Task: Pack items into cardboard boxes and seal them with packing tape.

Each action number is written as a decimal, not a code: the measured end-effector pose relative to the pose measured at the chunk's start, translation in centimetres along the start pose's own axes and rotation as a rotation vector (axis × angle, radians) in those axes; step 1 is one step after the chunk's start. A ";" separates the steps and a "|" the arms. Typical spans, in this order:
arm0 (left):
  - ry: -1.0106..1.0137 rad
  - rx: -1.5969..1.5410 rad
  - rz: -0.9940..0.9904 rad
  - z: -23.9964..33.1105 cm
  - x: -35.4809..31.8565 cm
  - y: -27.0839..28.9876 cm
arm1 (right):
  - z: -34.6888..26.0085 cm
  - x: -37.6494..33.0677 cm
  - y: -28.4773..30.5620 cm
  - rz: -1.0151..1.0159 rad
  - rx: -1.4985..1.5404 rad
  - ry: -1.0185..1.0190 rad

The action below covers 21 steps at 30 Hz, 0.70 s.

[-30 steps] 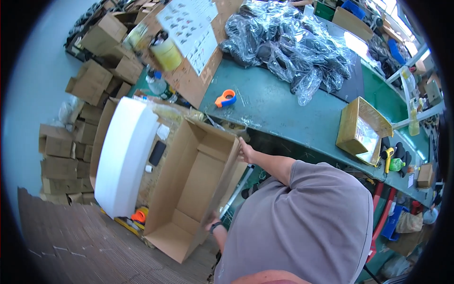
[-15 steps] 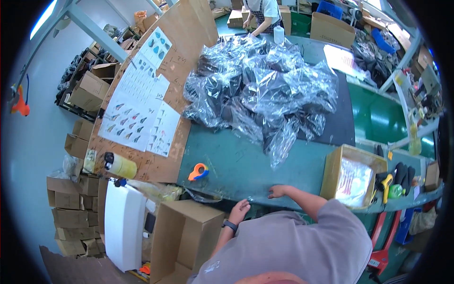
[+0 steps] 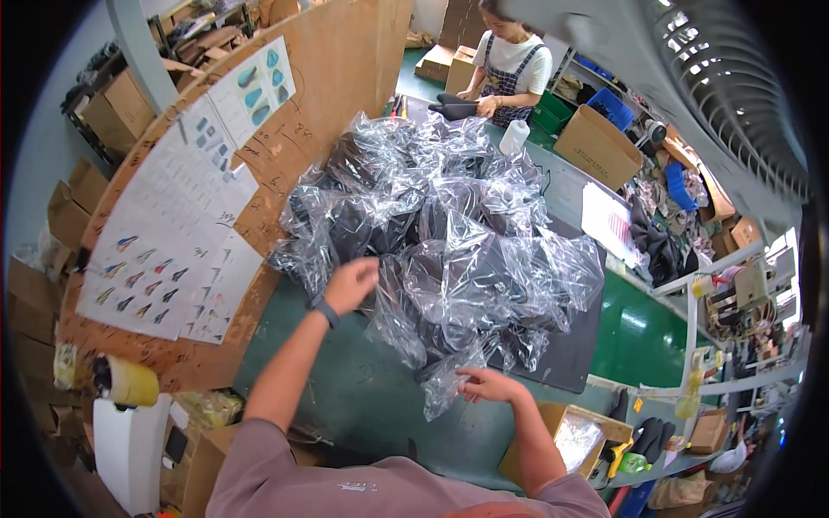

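Observation:
A large heap of clear plastic bags [image 3: 458, 268] with dark padded pieces inside covers the middle of the green table [image 3: 363, 367]. My left hand [image 3: 350, 285] is at the heap's near left side, fingers loosely bent over the plastic, with no grip visible. On the near side, my right hand [image 3: 488, 385] reaches in from the right. Its extended forefinger is at a loose bag end [image 3: 445, 388], and its other fingers are partly curled. What the bags hold is partly hidden by glare and folds.
Across the table a person [image 3: 514, 69] handles black saddle-shaped pieces [image 3: 452, 107]. A wooden board [image 3: 259, 173] with picture sheets rises at left. A white bottle [image 3: 515, 136] stands behind the heap; a yellow bin [image 3: 623, 430] sits near right. A grey fan [image 3: 691, 78] fills the upper right.
Both my hands have moved forward from the table's near edge to the bag heap. The view has shifted closer, and the orange tape dispenser on the table no longer shows.

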State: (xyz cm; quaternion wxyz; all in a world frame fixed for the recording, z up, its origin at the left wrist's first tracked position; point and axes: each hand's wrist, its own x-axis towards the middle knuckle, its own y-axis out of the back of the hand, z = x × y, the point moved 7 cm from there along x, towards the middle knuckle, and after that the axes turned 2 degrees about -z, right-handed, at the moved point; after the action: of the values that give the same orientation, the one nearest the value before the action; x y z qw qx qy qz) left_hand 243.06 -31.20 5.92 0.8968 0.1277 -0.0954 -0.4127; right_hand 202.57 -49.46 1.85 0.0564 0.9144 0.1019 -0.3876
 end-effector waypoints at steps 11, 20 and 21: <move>-0.345 0.902 0.333 -5.6 38.6 9.8 | -26.4 13.8 42.3 0.932 0.007 0.587; 0.373 1.137 0.094 -16.7 52.3 5.2 | -17.2 36.2 66.6 1.327 -0.342 0.072; 0.407 1.138 0.045 -18.2 52.9 4.6 | -16.1 38.2 67.4 1.188 -0.273 -0.012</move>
State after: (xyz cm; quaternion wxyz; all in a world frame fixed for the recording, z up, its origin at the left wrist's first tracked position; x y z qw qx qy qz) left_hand 285.34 -66.02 -6.48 0.6965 0.6616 -0.1303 -0.2452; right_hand 255.20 -106.62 -12.87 0.3804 0.7972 -0.3774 -0.2783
